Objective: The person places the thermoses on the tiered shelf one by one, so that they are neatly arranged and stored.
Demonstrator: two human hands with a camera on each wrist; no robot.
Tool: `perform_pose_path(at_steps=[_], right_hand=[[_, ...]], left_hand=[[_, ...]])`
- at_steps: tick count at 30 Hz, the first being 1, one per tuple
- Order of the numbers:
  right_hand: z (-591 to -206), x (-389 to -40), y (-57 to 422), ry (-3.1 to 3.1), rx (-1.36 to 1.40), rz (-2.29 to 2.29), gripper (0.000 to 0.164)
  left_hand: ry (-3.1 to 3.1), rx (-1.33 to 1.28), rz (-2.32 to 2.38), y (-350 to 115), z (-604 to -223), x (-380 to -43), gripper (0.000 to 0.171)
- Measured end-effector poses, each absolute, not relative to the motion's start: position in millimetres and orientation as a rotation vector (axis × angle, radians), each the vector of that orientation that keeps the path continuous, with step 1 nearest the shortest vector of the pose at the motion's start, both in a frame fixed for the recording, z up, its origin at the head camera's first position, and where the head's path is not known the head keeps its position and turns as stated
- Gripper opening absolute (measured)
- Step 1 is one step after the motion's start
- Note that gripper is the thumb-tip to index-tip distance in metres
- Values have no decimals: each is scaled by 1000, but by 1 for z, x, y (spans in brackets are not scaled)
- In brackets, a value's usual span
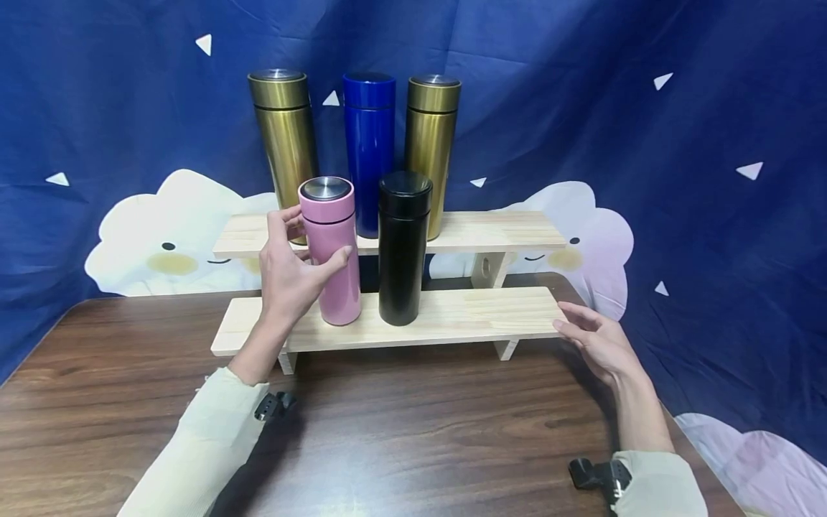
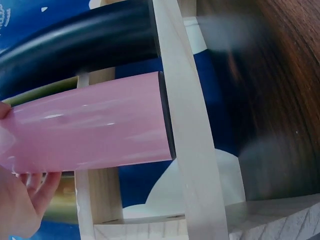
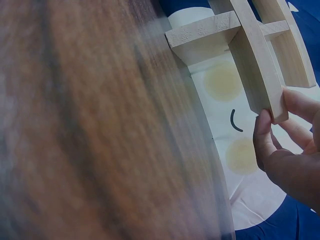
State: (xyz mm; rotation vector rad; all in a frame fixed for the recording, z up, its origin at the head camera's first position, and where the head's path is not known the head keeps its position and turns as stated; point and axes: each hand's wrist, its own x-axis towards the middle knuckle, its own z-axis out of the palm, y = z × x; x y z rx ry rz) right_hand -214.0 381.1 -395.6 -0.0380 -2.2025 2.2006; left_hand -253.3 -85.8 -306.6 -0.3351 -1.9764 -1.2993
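My left hand point(image 1: 289, 271) grips a pink thermos flask point(image 1: 337, 287) with a steel-topped lid, thumb on the near side and fingers round the left. The flask is upright on the lower step of a pale wooden two-step shelf point(image 1: 484, 312); in the left wrist view its dark base point(image 2: 167, 116) is right at the step's surface. Just right of it, a black flask point(image 1: 402, 266) stands on the same step. My right hand point(image 1: 601, 343) pinches the right end of the lower step between thumb and fingers, as the right wrist view shows at the board's end point(image 3: 272, 100).
On the upper step point(image 1: 504, 228) stand a gold flask point(image 1: 287, 151), a blue flask point(image 1: 370, 165) and another gold flask point(image 1: 431, 143). The shelf is on a brown wood-grain table point(image 1: 413, 431). A dark blue curtain point(image 1: 530, 93) with cloud prints hangs close behind.
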Motion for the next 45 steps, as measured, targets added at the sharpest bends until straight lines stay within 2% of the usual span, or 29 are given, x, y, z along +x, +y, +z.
perform_pose_path(at_steps=[5, 17, 25, 33, 45], right_hand=[[-396, -214, 382, -2209, -37, 2186, 52], [-394, -214, 382, -2221, -36, 2181, 59], [-395, -212, 387, -2223, -50, 2122, 49], [-382, -210, 374, -2378, -2, 1346, 44], [-348, -211, 324, -2420, 247, 1072, 40]], left_hand=[[-1988, -354, -1319, -87, -307, -255, 81], [-1942, -372, -1369, -84, -311, -254, 82], [-1940, -383, -1365, -79, -313, -257, 83], [-1979, -389, -1383, -85, -318, -253, 82], [-2106, -350, -1250, -101, -328, -248, 73]])
